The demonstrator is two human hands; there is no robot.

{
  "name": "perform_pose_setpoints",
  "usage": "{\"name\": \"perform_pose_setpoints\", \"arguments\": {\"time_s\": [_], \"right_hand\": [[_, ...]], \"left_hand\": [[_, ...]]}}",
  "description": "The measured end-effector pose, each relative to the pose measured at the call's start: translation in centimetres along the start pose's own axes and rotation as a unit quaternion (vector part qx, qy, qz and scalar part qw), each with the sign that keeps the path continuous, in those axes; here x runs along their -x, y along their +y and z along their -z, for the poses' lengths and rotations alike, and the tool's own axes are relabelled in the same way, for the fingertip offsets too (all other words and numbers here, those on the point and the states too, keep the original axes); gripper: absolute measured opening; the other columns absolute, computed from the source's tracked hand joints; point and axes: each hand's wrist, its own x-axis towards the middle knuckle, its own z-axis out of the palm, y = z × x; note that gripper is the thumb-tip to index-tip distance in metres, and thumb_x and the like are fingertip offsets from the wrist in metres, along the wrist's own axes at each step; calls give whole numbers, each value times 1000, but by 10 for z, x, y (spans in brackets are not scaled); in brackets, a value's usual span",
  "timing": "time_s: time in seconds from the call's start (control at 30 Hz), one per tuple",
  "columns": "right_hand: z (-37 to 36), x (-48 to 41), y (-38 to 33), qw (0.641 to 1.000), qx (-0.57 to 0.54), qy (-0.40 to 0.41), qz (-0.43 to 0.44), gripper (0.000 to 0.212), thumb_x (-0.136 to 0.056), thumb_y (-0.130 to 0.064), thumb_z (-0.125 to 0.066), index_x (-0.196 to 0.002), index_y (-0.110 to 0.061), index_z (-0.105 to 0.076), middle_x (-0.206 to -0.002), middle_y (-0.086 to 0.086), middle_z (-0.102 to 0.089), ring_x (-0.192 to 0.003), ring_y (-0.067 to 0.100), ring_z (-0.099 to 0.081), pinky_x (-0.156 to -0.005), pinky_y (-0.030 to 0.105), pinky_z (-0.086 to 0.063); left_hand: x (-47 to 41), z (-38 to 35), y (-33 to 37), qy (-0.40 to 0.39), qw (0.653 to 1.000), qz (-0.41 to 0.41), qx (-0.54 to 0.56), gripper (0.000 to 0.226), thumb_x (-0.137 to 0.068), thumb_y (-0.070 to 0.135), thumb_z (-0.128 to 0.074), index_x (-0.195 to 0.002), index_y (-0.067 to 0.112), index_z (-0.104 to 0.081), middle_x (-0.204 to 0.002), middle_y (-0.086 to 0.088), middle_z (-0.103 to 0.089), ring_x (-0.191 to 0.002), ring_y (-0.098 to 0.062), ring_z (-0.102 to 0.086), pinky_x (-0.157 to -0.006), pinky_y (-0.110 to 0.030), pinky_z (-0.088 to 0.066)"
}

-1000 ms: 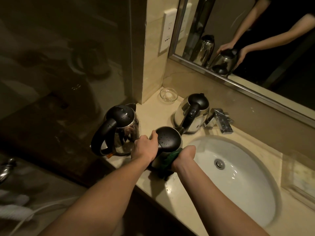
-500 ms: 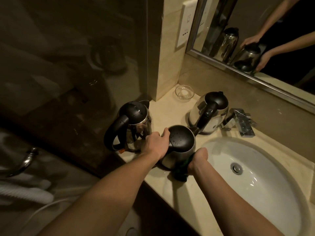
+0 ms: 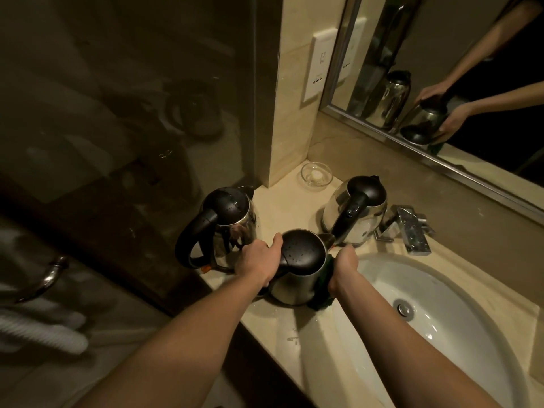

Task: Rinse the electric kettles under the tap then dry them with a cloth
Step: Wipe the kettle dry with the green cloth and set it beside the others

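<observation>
Sliding cloth (image 3: 323, 285) up kettle (image 3: 295, 287), right hand (image 3: 346, 266) (left hand (image 3: 259, 260) unmoved).

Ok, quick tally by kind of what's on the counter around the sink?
Electric kettles: 3, left, held, beside the tap
Green cloth: 1
Glass dish: 1
Tap: 1
Total: 6

dim warm light, glints on wet steel, murky shadowed left side, wide-angle bending at edges
</observation>
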Motion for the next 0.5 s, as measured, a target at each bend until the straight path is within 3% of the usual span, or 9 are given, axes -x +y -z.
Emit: {"name": "perform_pose_setpoints", "arguments": {"time_s": [0.07, 0.13, 0.2, 0.33, 0.5], "right_hand": [[2, -3, 5, 1000, 13, -5, -7, 43, -104, -44, -28, -116, -8, -50, -95, 11, -53, -105, 25, -45, -93, 36, -33], [4, -5, 11, 999, 27, -9, -22, 49, -104, -44, -27, -127, -7, -48, -122, 15, -54, -121, 28, -44, -104, 38, -33], [6, -6, 14, 999, 29, -10, -33, 47, -104, -43, -26, -126, -7, -48, -135, 16, -50, -129, 28, -42, -109, 40, -31], [7, -4, 11, 999, 11, -13, -45, 52, -103, -42, -27, -133, -5, -48, -126, 16, -53, -126, 29, -44, -109, 40, -32], [7, 2, 6, 999, -3, -38, -35, 45, -101, -44, -31, -110, -8, -56, -95, 13, -57, -101, 26, -47, -94, 38, -35]], "left_hand": [[2, -2, 4, 15, 999, 28, 24, 61, -95, 63, -39, -94, 9, -66, -80, -10, -68, -60, -24, -68, -50, -27, -55], [5, -5, 7, 34, 996, 61, 56, 57, -94, 62, -45, -99, 9, -66, -83, -6, -63, -76, -27, -70, -72, -37, -62], [6, -8, 12, 54, 992, 91, 66, 54, -95, 59, -47, -110, 10, -64, -90, -4, -56, -93, -30, -68, -88, -42, -58], [13, -13, 20, 98, 987, 122, 35, 49, -99, 49, -44, -125, 11, -62, -119, -13, -62, -110, -32, -60, -97, -42, -49], [17, -19, 20, 156, 982, 107, 12, 40, -101, 39, -43, -109, 8, -68, -97, -10, -62, -92, -28, -62, -82, -38, -48]]}}
